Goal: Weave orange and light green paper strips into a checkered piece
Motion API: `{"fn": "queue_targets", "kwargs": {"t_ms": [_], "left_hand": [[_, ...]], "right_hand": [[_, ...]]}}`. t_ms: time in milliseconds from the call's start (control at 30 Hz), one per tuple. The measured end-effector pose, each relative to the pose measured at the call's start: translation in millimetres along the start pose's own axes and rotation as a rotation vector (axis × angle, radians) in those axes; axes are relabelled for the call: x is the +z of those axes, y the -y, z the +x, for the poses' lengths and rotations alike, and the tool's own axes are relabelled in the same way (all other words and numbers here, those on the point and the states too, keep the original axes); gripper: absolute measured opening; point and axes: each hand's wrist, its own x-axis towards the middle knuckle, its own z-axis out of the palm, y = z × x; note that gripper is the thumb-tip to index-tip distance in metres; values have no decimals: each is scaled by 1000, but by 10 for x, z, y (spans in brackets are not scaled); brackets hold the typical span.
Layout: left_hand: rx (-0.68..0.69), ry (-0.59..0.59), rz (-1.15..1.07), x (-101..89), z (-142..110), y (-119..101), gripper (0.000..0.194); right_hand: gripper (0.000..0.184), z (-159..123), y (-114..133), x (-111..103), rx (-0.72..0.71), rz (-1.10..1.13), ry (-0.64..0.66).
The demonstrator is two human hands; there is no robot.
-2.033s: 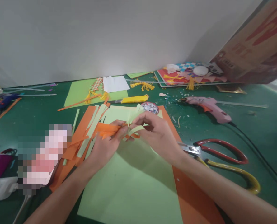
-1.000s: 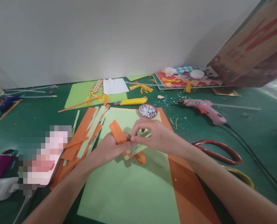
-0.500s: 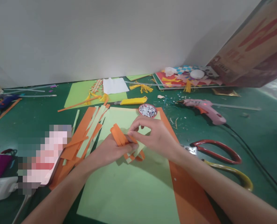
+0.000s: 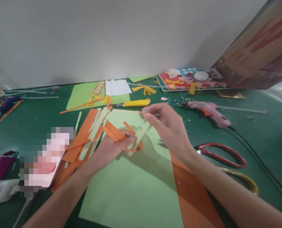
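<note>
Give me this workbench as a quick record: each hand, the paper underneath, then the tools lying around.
Left hand: grips woven orange and pale green paper strips
Right hand: near the strips; whether it pinches anything is unclear
Under hands: pale green sheet over orange paper
Beyond sheet: yellow utility knife
Right side: pink glue gun; scissors, partly hidden

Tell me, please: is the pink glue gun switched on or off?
The pink glue gun appears on: a small red light glows on its body.

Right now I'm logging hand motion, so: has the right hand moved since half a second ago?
Yes: against the yellow cutter, the right hand has gone up and rightward in the view.
</note>
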Motion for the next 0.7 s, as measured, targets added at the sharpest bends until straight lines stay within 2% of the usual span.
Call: {"fn": "queue_targets", "kwargs": {"t_ms": [67,100,167,267,333,467,567,700], "left_hand": [[-13,-168,-8,-11,-5,-17,22],[-18,-239,-14,-18,-8,-30,21],[-5,-342,-40,-31,-11,-52,21],[46,-392,-63,-43,-1,-61,21],[64,-397,-49,-44,7,-47,20],[43,-378,-5,-37,7,-11,23],[16,-406,23,-28,1,4,22],[39,-402,67,-15,0,4,19]], "right_hand": [[19,39,-12,-32,110,45,-7],[25,53,-14,-42,183,79,53],[35,62,-16,-45,345,181,282],[39,33,-26,-8,522,356,602],[37,5,-41,26,555,422,694],[36,-24,-83,61,559,458,716],[36,-25,-108,61,570,470,709],[36,-29,-121,65,588,465,704]]}}
